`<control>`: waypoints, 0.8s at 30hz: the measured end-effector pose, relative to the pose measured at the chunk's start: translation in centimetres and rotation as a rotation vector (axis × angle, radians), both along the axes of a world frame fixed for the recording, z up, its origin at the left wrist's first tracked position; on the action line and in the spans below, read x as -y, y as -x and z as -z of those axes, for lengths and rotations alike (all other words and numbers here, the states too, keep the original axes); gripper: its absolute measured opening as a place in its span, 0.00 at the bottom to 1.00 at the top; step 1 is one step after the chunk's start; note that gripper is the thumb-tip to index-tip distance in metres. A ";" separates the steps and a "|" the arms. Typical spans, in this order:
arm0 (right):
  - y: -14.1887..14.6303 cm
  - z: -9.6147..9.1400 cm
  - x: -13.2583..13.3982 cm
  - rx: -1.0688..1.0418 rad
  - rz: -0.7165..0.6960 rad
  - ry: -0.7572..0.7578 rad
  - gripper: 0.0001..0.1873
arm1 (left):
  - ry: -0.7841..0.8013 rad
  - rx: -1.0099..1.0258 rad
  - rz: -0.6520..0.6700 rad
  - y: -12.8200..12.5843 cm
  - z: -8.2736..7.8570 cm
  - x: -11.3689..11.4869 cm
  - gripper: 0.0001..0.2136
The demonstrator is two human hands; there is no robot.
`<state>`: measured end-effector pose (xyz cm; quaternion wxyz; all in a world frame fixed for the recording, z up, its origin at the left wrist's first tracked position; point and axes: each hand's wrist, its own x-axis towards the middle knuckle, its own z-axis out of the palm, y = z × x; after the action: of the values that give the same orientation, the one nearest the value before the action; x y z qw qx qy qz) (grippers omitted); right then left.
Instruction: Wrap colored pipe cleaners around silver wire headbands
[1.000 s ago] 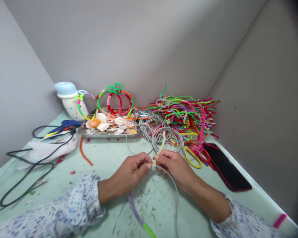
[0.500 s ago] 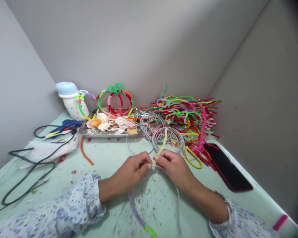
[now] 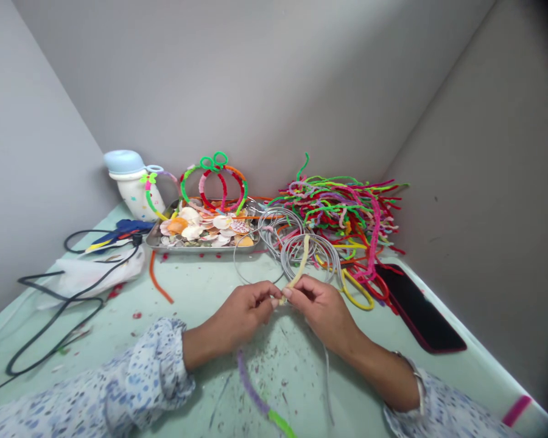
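My left hand [image 3: 243,313] and my right hand [image 3: 320,307] meet fingertip to fingertip over the pale green table [image 3: 196,292]. Between them they pinch a cream pipe cleaner [image 3: 299,263] that sticks up and away from me, together with a thin grey wire headband [image 3: 327,377] that curves down toward me under my right wrist. A purple and green pipe cleaner [image 3: 256,398] lies on the table below my left hand.
Grey wire hoops [image 3: 283,234] lie just beyond my hands. A heap of coloured pipe cleaners [image 3: 342,210] fills the back right. A metal tray of shells [image 3: 201,243], finished headbands [image 3: 214,179], a white jug [image 3: 130,185], a glue gun [image 3: 119,232] with black cable, and a dark phone [image 3: 422,310] surround the spot.
Both hands stay pinched together on the cream pipe cleaner and wire. The headband's near arc has swung slightly under my right wrist; the view shifted a little.
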<state>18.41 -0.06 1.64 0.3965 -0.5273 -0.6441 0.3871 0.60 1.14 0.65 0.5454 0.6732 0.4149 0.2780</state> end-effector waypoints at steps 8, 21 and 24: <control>-0.1 0.2 0.0 0.049 -0.053 -0.134 0.09 | -0.001 -0.058 -0.023 0.0 -0.6 -0.1 0.10; -0.4 -0.1 -0.1 0.192 -0.167 -0.195 0.09 | 0.029 -0.058 -0.065 0.2 0.4 -0.4 0.10; -0.5 -0.2 -0.1 0.204 -0.198 -0.213 0.08 | 0.042 -0.043 -0.074 0.2 0.7 -0.5 0.10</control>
<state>18.87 0.00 1.85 0.3426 -0.4529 -0.7673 0.2980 0.39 1.65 -0.02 0.5398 0.6517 0.4567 0.2746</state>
